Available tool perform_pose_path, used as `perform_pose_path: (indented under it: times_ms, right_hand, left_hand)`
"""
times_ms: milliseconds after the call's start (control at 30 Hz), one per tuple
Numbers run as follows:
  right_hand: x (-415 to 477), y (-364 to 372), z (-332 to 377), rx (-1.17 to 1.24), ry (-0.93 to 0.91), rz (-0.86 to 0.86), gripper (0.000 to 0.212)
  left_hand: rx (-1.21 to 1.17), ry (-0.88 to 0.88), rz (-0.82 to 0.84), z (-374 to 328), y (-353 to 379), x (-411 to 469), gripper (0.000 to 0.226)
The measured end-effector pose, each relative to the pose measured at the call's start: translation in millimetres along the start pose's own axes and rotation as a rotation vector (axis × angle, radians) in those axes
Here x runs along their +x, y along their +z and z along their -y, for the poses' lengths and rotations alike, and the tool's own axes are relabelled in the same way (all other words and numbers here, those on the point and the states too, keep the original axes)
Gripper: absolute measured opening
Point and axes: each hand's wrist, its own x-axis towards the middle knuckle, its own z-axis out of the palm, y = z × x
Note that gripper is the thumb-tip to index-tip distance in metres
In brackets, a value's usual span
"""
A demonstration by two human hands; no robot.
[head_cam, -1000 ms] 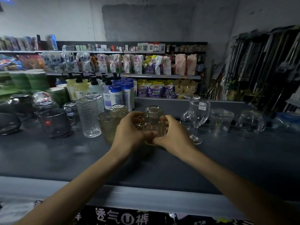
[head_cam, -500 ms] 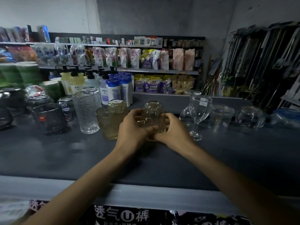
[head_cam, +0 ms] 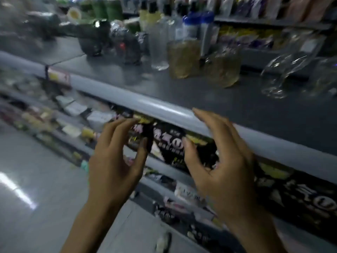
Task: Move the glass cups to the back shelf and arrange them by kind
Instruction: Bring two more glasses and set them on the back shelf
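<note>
The picture is blurred and tilted. Two amber ribbed glass cups stand side by side on the grey shelf top (head_cam: 255, 106): the left amber cup (head_cam: 183, 58) and the right amber cup (head_cam: 223, 69). A tall clear textured glass (head_cam: 158, 48) stands left of them, and dark smoked cups (head_cam: 127, 46) further left. A clear wine glass (head_cam: 284, 70) is at the right. My left hand (head_cam: 116, 161) and my right hand (head_cam: 220, 161) hover below the shelf's front edge, fingers spread and loosely bent, holding nothing.
Pump bottles and blue-capped bottles (head_cam: 193, 24) stand behind the cups. The rounded shelf edge (head_cam: 164, 108) runs diagonally. Packaged goods (head_cam: 173, 143) fill lower shelves under it. Grey floor (head_cam: 36, 198) lies at the lower left.
Both hands have let go of the amber cup, which now stands on the shelf, and have drawn back below the shelf edge. The view has swung down and to the left.
</note>
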Motion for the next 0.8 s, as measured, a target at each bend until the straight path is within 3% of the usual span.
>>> perform_pose_path:
  times_ms: [100,200,333,533,800]
  right_hand:
    - [-73,50,-5,-0.021,0.087,0.291,0.052]
    - [-135,102,-15,-0.100,0.224,0.645,0.075]
    - [-190,155,-14,-0.153,0.180,1.088,0.093]
    - [-231,214,25,-0.147,0.059,1.194,0.093]
    - [-262,318,121,-0.084,-0.089,1.191,0.081]
  left_hand:
    - [0.234,-0.212,0.100,48,-21,-96,0.046]
    - [0.386,-0.421,0.249,92,-41,-188,0.050]
    - [0.476,-0.643,0.355,127,-73,-280,0.051]
    - [0.538,-0.899,0.328,156,-119,-344,0.053]
    - [0.587,-0.999,0.272,238,-212,-374,0.052]
